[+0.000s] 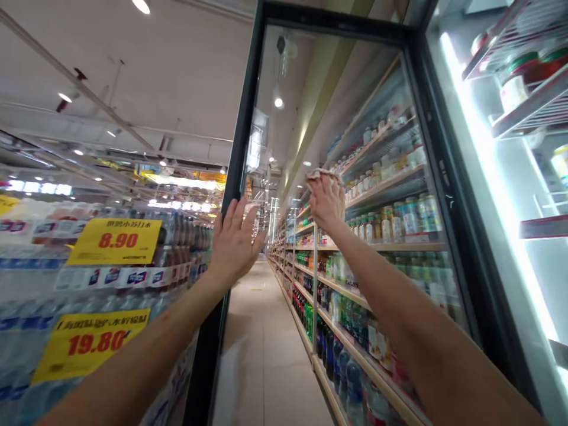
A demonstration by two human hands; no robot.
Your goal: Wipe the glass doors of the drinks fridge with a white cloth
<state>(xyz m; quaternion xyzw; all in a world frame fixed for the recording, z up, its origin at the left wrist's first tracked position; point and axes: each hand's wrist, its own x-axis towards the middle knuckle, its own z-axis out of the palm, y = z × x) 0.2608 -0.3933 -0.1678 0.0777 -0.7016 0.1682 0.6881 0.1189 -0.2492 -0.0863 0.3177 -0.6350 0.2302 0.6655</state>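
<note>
A glass fridge door (pixel 284 77) in a black frame stands open before me. My left hand (pixel 236 239) rests with its fingers stretched out against the door's left frame edge and the glass beside it. Higher up and further right, my right hand (pixel 327 204) presses a crumpled, light brownish cloth (pixel 322 173) to the glass. The cloth shows above the fingertips; the rest of it is hidden under the hand. Through or in the glass, shelves of bottles and jars (pixel 394 222) appear along a long aisle.
At right is the lit fridge interior, with wire shelves (pixel 532 100) and a jar (pixel 515 89). Stacked packs of bottled drinks (pixel 128 277) stand at left, bearing yellow price signs (pixel 116 241). The tiled floor (pixel 252 355) shows through the door.
</note>
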